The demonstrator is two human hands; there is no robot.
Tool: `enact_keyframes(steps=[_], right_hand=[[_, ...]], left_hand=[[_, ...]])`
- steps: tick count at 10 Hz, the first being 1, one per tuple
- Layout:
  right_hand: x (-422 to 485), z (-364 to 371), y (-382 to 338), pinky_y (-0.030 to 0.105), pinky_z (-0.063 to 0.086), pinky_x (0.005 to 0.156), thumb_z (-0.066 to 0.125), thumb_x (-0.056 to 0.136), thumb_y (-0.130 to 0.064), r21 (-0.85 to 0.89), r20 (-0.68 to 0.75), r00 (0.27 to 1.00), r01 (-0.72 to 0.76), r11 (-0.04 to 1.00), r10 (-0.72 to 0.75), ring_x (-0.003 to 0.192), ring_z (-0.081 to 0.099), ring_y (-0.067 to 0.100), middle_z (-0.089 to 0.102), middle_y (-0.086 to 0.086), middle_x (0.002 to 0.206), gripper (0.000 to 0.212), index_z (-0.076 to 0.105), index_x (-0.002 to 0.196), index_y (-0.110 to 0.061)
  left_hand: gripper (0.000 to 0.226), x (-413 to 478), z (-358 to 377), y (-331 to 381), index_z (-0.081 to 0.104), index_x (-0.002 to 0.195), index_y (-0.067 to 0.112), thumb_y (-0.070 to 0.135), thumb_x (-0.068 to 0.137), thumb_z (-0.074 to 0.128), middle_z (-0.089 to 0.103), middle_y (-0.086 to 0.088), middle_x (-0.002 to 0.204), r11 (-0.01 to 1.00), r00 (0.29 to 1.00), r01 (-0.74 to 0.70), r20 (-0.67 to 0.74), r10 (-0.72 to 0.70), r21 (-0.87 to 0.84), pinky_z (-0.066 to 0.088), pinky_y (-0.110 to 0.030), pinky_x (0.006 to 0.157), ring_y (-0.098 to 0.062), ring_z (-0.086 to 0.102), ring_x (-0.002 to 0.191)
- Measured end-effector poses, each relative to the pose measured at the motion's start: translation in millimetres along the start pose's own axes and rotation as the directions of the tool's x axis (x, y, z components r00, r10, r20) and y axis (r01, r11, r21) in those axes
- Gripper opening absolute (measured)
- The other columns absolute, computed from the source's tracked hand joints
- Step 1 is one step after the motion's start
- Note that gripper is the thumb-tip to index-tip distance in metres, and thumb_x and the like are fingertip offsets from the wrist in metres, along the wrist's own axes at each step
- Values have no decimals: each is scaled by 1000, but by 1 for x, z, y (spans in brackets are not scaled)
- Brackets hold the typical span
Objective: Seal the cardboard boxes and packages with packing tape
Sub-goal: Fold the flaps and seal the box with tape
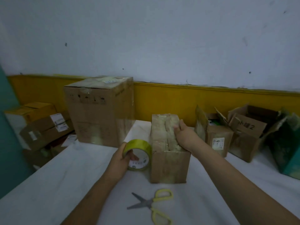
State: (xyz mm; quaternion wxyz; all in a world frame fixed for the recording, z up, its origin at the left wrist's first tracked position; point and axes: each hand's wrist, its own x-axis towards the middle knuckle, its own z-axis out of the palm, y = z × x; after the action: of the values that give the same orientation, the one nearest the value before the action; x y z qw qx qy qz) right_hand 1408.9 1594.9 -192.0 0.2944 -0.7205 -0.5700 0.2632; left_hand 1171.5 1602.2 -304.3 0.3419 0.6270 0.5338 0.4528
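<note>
**A:** How far along is the sealing?

**B:** The small box [168, 159] in the middle of the table [68, 172] has glossy tape across its top. The right hand [183, 135] presses there, its grip loose and holding nothing. The big box [99, 111] behind and left of it looks taped too.

**A:** And the tape?

**B:** The tape roll [139, 153] is just left of the small box, with the left hand [121, 158] in a closed grip round it. Scissors [155, 203] lie in front.

**A:** What's left?

**B:** Probably the open boxes [248, 127] to its right, flaps up. Their contents are too dim to tell.

glossy tape roll [139, 153], matt cardboard box [168, 166]
</note>
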Motion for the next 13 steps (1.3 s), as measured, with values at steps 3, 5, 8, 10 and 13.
enact_keyframes(steps=[3,5,8,10,13], right_hand=[[-94,-5,32,30,32,48,40,97,-45,-564,-195,578,595,572,-793,59,50,13,50,-8,69,32,55,77,-25],[-139,32,105,33,47,91,51,90,-65,-515,415,789,615,598,-454,114,49,16,47,-7,130,61,49,137,-28],[-144,53,76,38,50,93,58,90,-56,-474,417,793,606,639,-444,116,54,18,50,-5,131,54,53,132,-23],[-161,32,97,37,48,71,45,91,-62,-618,415,829,559,552,-376,88,57,25,42,1,114,52,54,116,-17],[-162,-1,119,34,50,77,54,92,-49,-678,351,910,410,610,-221,92,62,25,49,-1,119,40,54,119,-18]], left_hand=[[35,-40,14,11,48,101,23,44,86,71,58,-6,94,991,977,-126,179,117,40,50,-21,72,4,57,78],[33,-46,42,42,67,112,19,43,100,49,64,10,108,984,976,47,217,-8,-174,46,-25,93,-2,58,102],[28,-14,64,76,51,114,34,45,92,65,59,-8,125,928,894,296,407,-186,-227,53,-51,97,-29,64,110],[30,0,81,82,46,120,13,22,96,63,74,-18,90,815,867,391,467,-171,-427,62,-44,65,-33,73,75],[16,1,93,87,39,112,11,15,103,51,71,-20,73,777,860,387,499,-109,-496,52,-31,44,-30,67,55]])
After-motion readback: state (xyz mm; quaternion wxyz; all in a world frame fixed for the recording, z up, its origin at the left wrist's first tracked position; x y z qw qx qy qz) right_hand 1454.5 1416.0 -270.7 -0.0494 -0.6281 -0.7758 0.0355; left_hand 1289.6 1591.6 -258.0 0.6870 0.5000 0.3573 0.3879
